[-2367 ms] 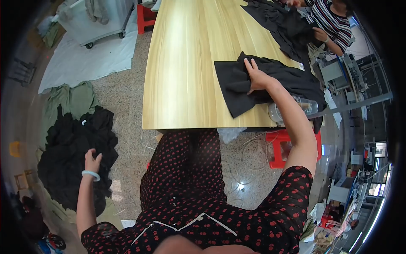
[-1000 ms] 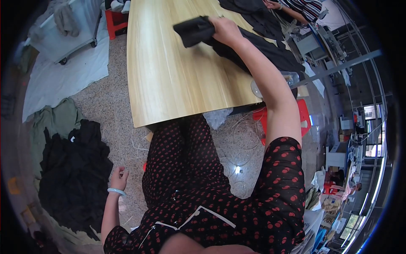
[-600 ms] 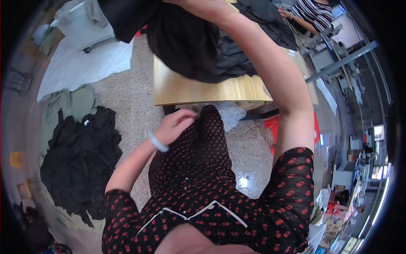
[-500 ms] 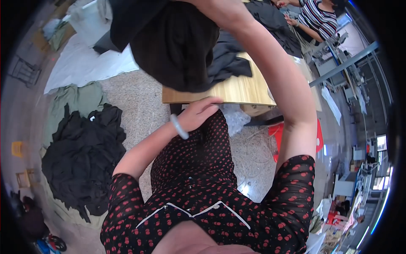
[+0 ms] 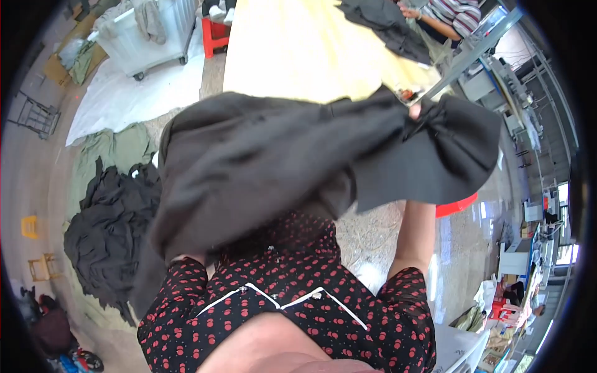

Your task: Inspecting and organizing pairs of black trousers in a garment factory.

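Observation:
A large piece of black cloth, seemingly a garment, hangs in the air in front of my body and spans most of the middle of the picture. At its right part my right hand grips it; only a bit of the fingers shows, and the cloth is bunched there. Beyond that grip a flared end of the cloth spreads out to the right. My left hand is hidden behind the cloth, with only a little of that arm showing below the sleeve. Past the cloth lies a pale wooden table.
On the left floor a heap of black cloth lies beside green cloth. A white wheeled bin and a red stool stand at the back. More dark cloth lies on the table's far right, near a person in a striped shirt.
The black cloth has come off the table toward me and spread sideways. My right hand has moved back and right with it. My left hand, seen before by the table edge, is now covered.

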Demonstrator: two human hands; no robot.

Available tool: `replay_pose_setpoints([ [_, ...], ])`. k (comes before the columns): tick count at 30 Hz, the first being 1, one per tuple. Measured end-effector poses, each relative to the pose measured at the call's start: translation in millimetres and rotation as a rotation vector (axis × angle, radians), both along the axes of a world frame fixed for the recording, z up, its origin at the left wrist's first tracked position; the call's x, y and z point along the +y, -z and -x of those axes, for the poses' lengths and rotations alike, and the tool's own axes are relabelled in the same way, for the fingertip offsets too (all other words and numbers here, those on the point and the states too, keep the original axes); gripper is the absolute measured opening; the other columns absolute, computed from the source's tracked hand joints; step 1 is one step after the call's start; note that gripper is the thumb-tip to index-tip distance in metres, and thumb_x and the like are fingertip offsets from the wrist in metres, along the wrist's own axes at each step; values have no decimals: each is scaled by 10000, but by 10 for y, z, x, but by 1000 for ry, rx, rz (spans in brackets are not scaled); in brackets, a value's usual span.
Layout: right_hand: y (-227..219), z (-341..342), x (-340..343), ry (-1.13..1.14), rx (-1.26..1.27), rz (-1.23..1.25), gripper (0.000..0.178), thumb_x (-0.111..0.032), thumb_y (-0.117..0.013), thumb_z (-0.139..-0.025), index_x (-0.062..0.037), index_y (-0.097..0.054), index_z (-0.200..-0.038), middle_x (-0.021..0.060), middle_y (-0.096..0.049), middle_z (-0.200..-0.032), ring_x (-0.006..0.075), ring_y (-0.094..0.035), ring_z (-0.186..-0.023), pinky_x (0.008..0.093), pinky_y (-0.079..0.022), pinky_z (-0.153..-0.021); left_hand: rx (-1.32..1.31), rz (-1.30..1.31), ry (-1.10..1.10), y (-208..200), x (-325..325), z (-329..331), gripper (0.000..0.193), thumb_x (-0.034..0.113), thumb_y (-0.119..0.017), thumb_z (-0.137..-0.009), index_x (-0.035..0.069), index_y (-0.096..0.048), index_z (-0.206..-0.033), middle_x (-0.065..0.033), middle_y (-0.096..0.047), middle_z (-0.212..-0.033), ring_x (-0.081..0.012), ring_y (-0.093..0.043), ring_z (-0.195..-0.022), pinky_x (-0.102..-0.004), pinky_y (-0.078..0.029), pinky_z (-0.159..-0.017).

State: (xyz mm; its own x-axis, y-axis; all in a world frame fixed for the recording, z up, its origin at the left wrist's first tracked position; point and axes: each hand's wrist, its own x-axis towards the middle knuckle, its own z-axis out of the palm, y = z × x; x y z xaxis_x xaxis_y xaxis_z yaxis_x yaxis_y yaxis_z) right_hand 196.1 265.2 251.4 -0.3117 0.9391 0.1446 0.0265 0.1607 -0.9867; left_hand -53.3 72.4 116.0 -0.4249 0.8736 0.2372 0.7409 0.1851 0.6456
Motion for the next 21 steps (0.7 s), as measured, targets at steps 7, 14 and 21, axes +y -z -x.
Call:
replay_pose_setpoints([
  [7,1693,-852,-460,-1078,420,1121,366,-307,-393,-812,1,-509,-972,212,-548,-929,347,-542,-841,409,-417,-798,24,179,20,807,-1130,-247,381,233,-532,-825,10,-469,-1128,-132,-473,-1131,-244,-517,-967,-328,-407,-830],
  [14,2542,-1586,1333,-1349,205,1661,609,-332,-429,-768,39,-319,-1239,256,-366,-1237,397,-368,-1133,507,-288,-951,113,204,68,1030,-1889,-521,343,245,-536,-820,2,-522,-1061,-126,-534,-1041,-239,-545,-899,-321,-424,-785],
  [21,2783,-1534,885,-614,281,447,423,-251,-423,-846,17,-410,-1172,158,-472,-1160,275,-452,-1068,418,-365,-918,255,215,69,1085,-2271,-710,321,257,-541,-815,-7,-576,-995,-121,-595,-951,-233,-573,-832,-313,-440,-741],
])
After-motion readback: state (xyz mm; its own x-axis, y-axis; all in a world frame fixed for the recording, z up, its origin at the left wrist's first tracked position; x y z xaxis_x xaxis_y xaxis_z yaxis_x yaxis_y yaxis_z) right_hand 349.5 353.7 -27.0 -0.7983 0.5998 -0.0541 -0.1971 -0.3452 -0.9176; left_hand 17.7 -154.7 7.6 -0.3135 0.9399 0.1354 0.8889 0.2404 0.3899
